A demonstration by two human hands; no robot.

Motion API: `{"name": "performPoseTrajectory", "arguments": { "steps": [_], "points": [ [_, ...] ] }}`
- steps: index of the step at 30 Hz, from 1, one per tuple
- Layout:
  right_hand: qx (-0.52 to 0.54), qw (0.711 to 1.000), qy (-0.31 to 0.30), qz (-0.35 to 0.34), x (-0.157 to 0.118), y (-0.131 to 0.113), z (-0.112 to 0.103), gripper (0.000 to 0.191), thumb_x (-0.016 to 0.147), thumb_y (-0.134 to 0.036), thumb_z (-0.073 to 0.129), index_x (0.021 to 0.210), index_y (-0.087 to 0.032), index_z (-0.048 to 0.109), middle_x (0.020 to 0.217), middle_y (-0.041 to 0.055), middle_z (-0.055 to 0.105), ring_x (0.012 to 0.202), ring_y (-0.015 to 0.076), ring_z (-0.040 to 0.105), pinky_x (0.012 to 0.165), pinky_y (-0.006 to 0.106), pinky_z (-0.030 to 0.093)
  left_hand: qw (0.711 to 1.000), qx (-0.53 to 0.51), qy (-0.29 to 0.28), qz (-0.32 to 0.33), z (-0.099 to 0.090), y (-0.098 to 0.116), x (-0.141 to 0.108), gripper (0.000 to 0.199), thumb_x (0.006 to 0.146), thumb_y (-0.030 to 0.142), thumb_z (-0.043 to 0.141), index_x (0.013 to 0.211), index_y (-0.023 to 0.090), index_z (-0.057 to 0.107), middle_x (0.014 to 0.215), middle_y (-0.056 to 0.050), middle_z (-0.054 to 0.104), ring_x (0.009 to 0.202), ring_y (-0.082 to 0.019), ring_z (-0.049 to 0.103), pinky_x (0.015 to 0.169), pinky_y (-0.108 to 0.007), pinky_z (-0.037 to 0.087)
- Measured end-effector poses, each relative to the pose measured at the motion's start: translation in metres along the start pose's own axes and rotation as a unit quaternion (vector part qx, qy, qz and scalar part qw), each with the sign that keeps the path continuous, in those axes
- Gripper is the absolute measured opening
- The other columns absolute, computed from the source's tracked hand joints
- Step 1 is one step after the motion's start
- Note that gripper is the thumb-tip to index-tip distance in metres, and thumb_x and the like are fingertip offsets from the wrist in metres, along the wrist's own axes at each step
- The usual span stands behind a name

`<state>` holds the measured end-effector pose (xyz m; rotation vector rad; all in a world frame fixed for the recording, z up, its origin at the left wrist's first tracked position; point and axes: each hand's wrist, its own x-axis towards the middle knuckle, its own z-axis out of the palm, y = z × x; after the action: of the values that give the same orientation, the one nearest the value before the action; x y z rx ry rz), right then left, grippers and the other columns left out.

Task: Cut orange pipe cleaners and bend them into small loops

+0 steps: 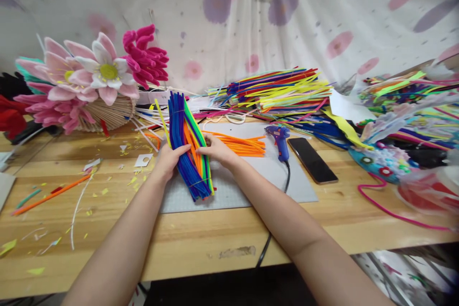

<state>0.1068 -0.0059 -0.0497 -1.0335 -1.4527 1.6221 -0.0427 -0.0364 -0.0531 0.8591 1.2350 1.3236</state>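
Both hands hold a tied bundle of pipe cleaners (181, 126), mostly blue, with green, orange and purple strands on its right side. My left hand (169, 157) grips the left side, its thumb lying across the blue strands. On the right side, my right hand (216, 149) is closed on the bundle, fingers at the green and orange strands. The bundle is tilted over a grey cutting mat (233, 193). Loose orange pipe cleaners (247, 144) lie on the mat just behind my right hand. A yellow strand sticks up at the bundle's left.
Right of the hands are a blue glue gun (280, 141) with a black cord and a phone (312, 160). Fluffy flowers (103, 71) stand back left. Piles of coloured pipe cleaners (283, 88) line the back. Scraps and an orange stick (53, 194) lie left.
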Motion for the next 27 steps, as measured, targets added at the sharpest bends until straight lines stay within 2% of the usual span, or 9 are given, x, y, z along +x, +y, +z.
{"name": "performPoseTrajectory", "arguments": {
  "steps": [3, 6, 10, 15, 18, 23, 27],
  "points": [
    [-0.014, 1.000, 0.000, 0.010, -0.001, -0.004, -0.003, 0.024, 0.062, -0.014, 0.059, 0.085, -0.018, 0.058, 0.081, -0.0003, 0.062, 0.073, 0.0144, 0.058, 0.071, 0.029, 0.050, 1.000, -0.009, 0.006, -0.005, 0.001, 0.003, -0.001, 0.047, 0.050, 0.022, 0.074, 0.095, 0.014, 0.064, 0.084, -0.006, 0.070, 0.073, -0.021, 0.066, 0.073, -0.033, 0.052],
    [0.007, 0.999, -0.007, 0.034, -0.003, -0.009, -0.005, 0.021, 0.062, -0.013, 0.054, 0.081, -0.018, 0.060, 0.076, -0.0017, 0.062, 0.070, 0.0134, 0.058, 0.066, 0.027, 0.048, 0.999, -0.020, 0.011, -0.022, 0.003, 0.006, -0.004, 0.039, 0.049, 0.018, 0.071, 0.087, 0.012, 0.065, 0.074, -0.005, 0.069, 0.064, -0.019, 0.064, 0.067, -0.032, 0.052],
    [0.051, 0.997, -0.025, 0.053, -0.004, -0.012, -0.006, 0.026, 0.058, -0.012, 0.052, 0.082, -0.020, 0.059, 0.071, -0.0036, 0.061, 0.067, 0.0128, 0.058, 0.060, 0.024, 0.045, 0.999, -0.022, 0.015, -0.031, 0.004, 0.008, -0.006, 0.039, 0.047, 0.014, 0.068, 0.086, 0.012, 0.064, 0.074, -0.003, 0.069, 0.064, -0.018, 0.063, 0.065, -0.031, 0.052],
    [0.073, 0.995, -0.018, 0.058, -0.004, -0.012, -0.007, 0.043, 0.053, -0.011, 0.055, 0.094, -0.022, 0.049, 0.065, -0.0055, 0.059, 0.061, 0.0128, 0.057, 0.054, 0.022, 0.044, 0.999, -0.029, -0.004, -0.032, 0.002, 0.007, -0.005, 0.043, 0.046, 0.012, 0.069, 0.090, 0.013, 0.064, 0.077, -0.004, 0.070, 0.066, -0.019, 0.064, 0.068, -0.032, 0.052],
    [0.073, 0.995, -0.035, 0.051, -0.006, -0.013, -0.009, 0.049, 0.051, -0.010, 0.055, 0.098, -0.022, 0.046, 0.064, -0.0060, 0.058, 0.058, 0.0119, 0.057, 0.052, 0.021, 0.043, 0.999, -0.035, -0.013, -0.025, 0.000, 0.006, -0.004, 0.045, 0.045, 0.013, 0.072, 0.090, 0.014, 0.064, 0.078, -0.004, 0.070, 0.067, -0.020, 0.065, 0.068, -0.032, 0.052],
    [0.086, 0.993, -0.070, 0.049, -0.007, -0.014, -0.013, 0.053, 0.051, -0.008, 0.058, 0.101, -0.023, 0.045, 0.067, -0.0061, 0.060, 0.062, 0.0124, 0.060, 0.055, 0.021, 0.044, 0.998, -0.041, -0.035, -0.039, -0.002, 0.009, -0.005, 0.051, 0.043, 0.016, 0.077, 0.092, 0.013, 0.064, 0.082, -0.006, 0.070, 0.070, -0.021, 0.065, 0.069, -0.033, 0.053],
    [0.105, 0.991, -0.068, 0.056, -0.006, -0.013, -0.012, 0.051, 0.051, -0.006, 0.060, 0.098, -0.022, 0.046, 0.074, -0.0051, 0.063, 0.066, 0.0122, 0.061, 0.060, 0.022, 0.046, 0.997, -0.046, -0.036, -0.056, -0.002, 0.009, -0.006, 0.053, 0.043, 0.016, 0.079, 0.093, 0.013, 0.063, 0.085, -0.007, 0.070, 0.070, -0.020, 0.065, 0.071, -0.033, 0.053]
  ]
}}
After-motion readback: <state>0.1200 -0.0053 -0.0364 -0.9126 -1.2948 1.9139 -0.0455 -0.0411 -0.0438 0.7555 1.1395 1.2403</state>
